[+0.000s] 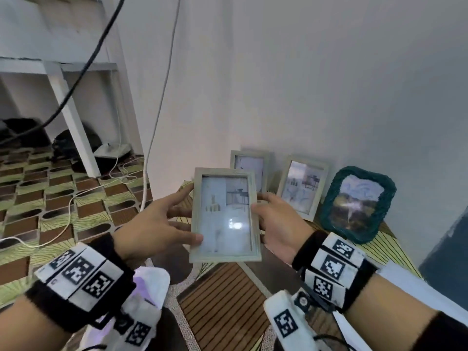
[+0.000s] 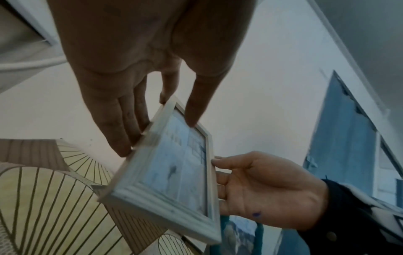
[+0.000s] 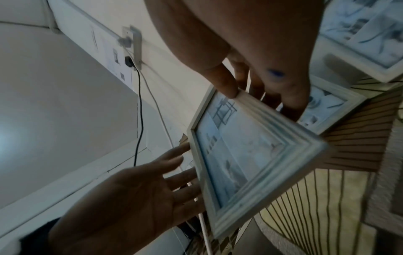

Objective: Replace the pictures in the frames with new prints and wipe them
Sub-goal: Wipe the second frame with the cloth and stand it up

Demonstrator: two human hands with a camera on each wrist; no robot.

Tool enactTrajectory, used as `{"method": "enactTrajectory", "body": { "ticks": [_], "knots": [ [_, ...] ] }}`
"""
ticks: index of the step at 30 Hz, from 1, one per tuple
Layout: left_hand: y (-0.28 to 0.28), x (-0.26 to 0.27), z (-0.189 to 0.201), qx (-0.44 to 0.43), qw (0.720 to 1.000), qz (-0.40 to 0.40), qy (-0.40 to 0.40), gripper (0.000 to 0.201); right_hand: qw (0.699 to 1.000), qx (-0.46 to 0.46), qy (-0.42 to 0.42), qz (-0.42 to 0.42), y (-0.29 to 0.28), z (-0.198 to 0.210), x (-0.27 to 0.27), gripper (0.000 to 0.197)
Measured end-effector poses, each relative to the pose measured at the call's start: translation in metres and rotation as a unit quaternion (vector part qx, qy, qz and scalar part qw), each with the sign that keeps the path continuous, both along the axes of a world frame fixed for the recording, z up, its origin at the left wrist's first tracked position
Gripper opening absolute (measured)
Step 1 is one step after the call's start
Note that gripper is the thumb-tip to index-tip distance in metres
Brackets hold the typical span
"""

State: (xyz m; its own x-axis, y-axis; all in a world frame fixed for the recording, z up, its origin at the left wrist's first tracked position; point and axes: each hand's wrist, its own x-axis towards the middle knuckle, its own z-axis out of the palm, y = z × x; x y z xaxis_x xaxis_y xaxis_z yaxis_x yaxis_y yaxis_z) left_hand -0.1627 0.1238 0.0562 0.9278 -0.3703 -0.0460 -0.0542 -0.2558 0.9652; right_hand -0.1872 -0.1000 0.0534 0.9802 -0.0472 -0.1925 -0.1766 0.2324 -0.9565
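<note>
I've got the pale frame [image 1: 225, 215] pinched at each side edge, left hand [image 1: 154, 224] and right hand [image 1: 276, 224], glass facing me, probably to flip it.

Rear frame [image 1: 249, 168] partly hidden (pic blurred).

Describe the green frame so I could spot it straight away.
Look at the white wall on the right, where three frames lean in a row on the patterned floor. The green frame is at the right end. Unlike the two pale frames beside it, it has a dark teal, rounded, textured border.
</note>
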Motion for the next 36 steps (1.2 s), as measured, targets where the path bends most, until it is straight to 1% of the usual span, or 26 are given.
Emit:
{"method": "enactTrajectory", "body": {
  "ticks": [3, 5, 7, 10, 13, 19, 23, 27, 31, 34, 36],
  "knots": [
    [-0.002, 0.040, -0.009, -0.089, 0.994, 0.042, 0.044, 0.074, 0.998, -0.057, -0.010, -0.009, 0.010, -0.003, 0.041, 0.040],
    [-0.003, 0.065, -0.015, -0.117, 0.988, 0.079, 0.058, 0.063, 0.995, -0.098, -0.021, -0.020, 0.017, -0.007, 0.070, 0.043],
    [-0.005, 0.089, -0.020, -0.138, 0.983, 0.105, 0.061, 0.060, 0.992, -0.125, -0.027, -0.023, 0.024, -0.010, 0.096, 0.046],
    [-0.006, 0.122, -0.027, -0.172, 0.974, 0.136, 0.052, 0.056, 0.989, -0.141, -0.043, -0.020, 0.032, -0.013, 0.136, 0.049],
    [-0.005, 0.152, -0.032, -0.187, 0.969, 0.155, 0.033, 0.057, 0.987, -0.152, -0.051, -0.028, 0.040, -0.017, 0.174, 0.048],
    [-0.005, 0.206, -0.053, -0.181, 0.963, 0.197, 0.001, 0.060, 0.982, -0.167, -0.079, -0.044, 0.057, -0.032, 0.230, 0.048],
    [-0.006, 0.225, -0.069, -0.160, 0.966, 0.202, 0.005, 0.059, 0.985, -0.158, -0.052, -0.047, 0.062, -0.051, 0.248, 0.049],
    [-0.003, 0.222, -0.084, -0.143, 0.970, 0.194, 0.037, 0.063, 0.987, -0.155, -0.018, -0.039, 0.061, -0.075, 0.251, 0.051],
    [0.000, 0.212, -0.089, -0.138, 0.970, 0.193, 0.050, 0.068, 0.987, -0.153, -0.035, -0.027, 0.060, -0.088, 0.247, 0.049],
    [0.001, 0.210, -0.089, -0.144, 0.967, 0.201, 0.058, 0.067, 0.987, -0.152, -0.045, -0.004, 0.062, -0.090, 0.242, 0.054],
    [0.000, 0.210, -0.087, -0.145, 0.966, 0.204, 0.067, 0.066, 0.985, -0.167, -0.046, 0.006, 0.063, -0.088, 0.238, 0.056]
  ]
}}
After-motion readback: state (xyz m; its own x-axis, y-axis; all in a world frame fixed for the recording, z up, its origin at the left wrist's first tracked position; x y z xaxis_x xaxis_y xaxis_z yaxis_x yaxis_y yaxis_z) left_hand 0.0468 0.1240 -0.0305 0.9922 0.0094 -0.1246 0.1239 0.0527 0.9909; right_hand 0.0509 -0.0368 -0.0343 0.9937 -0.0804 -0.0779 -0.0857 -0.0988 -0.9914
